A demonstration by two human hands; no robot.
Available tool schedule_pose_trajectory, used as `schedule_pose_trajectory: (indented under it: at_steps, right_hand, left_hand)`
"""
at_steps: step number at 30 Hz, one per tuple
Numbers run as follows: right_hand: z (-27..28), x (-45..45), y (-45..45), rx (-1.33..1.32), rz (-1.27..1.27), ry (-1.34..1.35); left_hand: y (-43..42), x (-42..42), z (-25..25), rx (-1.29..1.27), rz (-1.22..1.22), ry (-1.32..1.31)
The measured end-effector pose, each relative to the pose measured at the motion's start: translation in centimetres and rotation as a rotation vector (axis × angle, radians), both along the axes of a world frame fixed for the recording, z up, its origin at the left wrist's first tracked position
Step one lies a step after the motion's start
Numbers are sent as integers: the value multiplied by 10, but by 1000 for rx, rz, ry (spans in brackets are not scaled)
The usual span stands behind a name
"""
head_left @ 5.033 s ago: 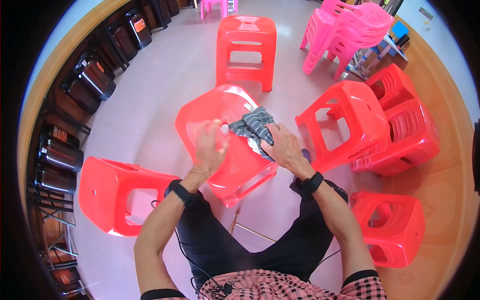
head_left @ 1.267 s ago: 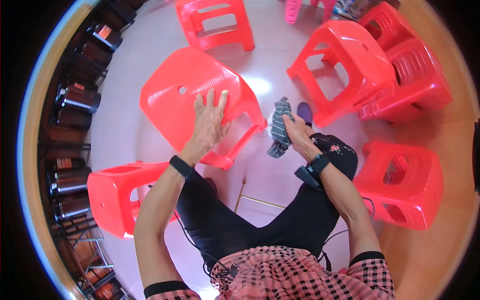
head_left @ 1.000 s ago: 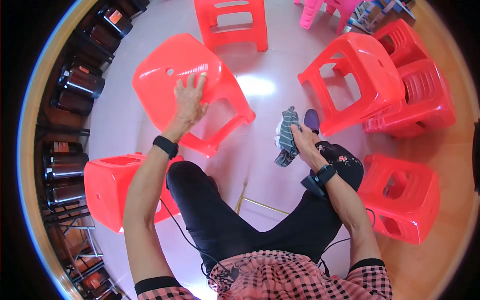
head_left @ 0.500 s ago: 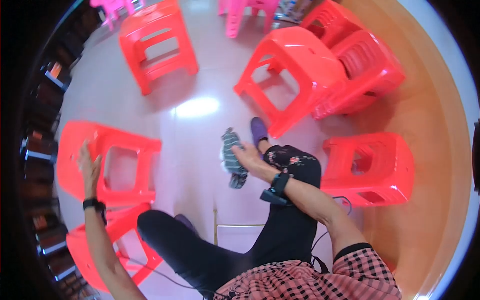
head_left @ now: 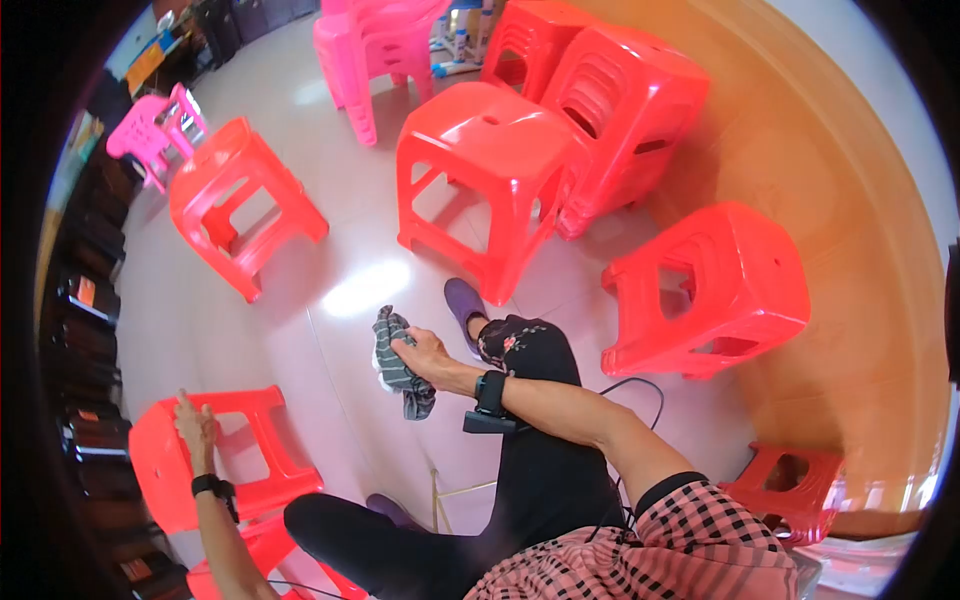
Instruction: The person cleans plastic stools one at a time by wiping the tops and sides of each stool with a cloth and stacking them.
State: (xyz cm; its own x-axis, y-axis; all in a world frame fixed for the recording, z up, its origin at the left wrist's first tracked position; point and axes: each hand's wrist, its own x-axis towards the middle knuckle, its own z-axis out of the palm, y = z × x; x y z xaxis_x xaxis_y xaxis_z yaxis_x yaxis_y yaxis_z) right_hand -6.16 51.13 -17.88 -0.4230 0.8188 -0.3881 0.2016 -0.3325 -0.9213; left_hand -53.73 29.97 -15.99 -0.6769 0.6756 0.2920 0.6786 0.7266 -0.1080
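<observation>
Cloth (head_left: pixel 390 365) bunched in right hand (head_left: pixel 428 358), fingers closed round it, I judge to keep it off the floor (head_left: pixel 330 355) | left hand (head_left: pixel 197 425) fingers extended on red stool (head_left: pixel 160 472), likely steadying it beside 1 other stool (head_left: pixel 268 543)

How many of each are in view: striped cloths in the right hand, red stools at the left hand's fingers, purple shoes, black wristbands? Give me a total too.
Striped cloth in the right hand: 1
Red stool at the left hand: 1
Purple shoes: 2
Black wristbands: 2
Total: 6
</observation>
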Motion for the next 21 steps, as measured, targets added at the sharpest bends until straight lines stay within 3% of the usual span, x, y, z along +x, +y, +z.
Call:
schedule_pose_trajectory:
  at_steps: [1, 3, 6, 8, 9, 10, 12, 14, 17, 18, 21]
  right_hand:
    - [-4, -2, 2, -16, -24, 49]
    - [-2, -1, 6, -30, -72, 116]
    - [19, 8, 5, 9, -154, 7]
    - [19, 9, 7, -2, -209, 37]
    - [13, 6, 8, -30, -262, 73]
    - [-27, -3, 19, -52, -270, 144]
    - [-42, -1, 19, -14, -338, 85]
    - [-12, 10, 14, 18, -414, 78]
    - [36, 22, 5, 102, -465, 69]
    - [53, 25, -1, 51, -492, 290]
    - [69, 44, 0, 170, -492, 224]
  left_hand:
    - [23, 14, 1, 49, -58, -7]
    - [72, 31, 4, 231, -147, -629]
    - [124, 129, 20, 354, -390, -754]
    - [145, 195, 31, 369, -423, -886]
    - [149, 223, 38, 376, -450, -907]
    - [159, 234, 33, 315, -439, -1026]
    - [170, 259, 33, 256, -428, -1161]
    - [176, 285, 53, 330, -343, -1577]
    - [197, 305, 49, 383, -402, -1633]
    - [209, 311, 48, 385, -402, -1647]
    - [250, 329, 46, 453, -407, -1759]
